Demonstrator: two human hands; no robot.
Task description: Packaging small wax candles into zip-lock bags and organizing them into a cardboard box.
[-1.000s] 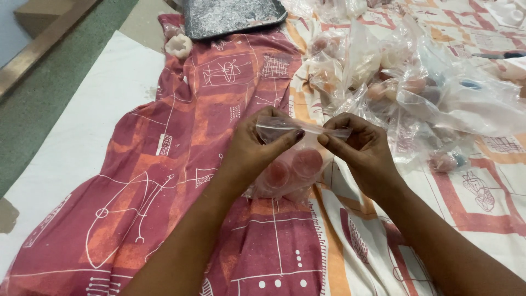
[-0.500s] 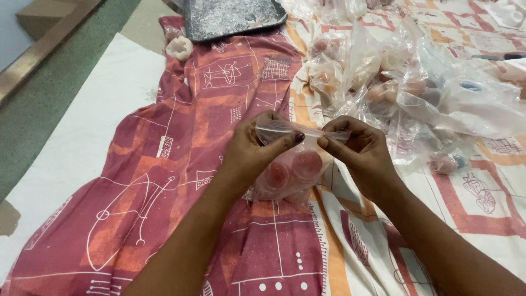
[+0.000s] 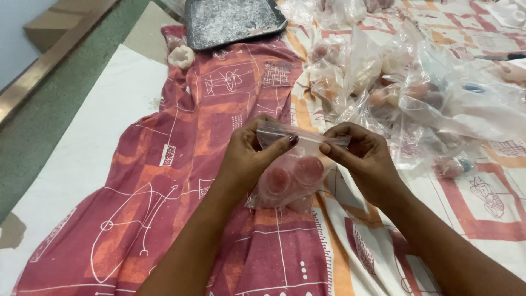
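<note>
You are pinching the top edge of a clear bag (image 3: pixel 293 175) between thumb and fingers of both hands, your left hand (image 3: pixel 249 159) and right hand (image 3: pixel 364 159) clamped at either end of the strip. The bag, holding pink round pieces (image 3: pixel 293 174), is hanging just above the red cloth (image 3: pixel 164 181). More bags (image 3: pixel 416 93) are lying to your right, a dark tray (image 3: pixel 233 22) well beyond.
</note>
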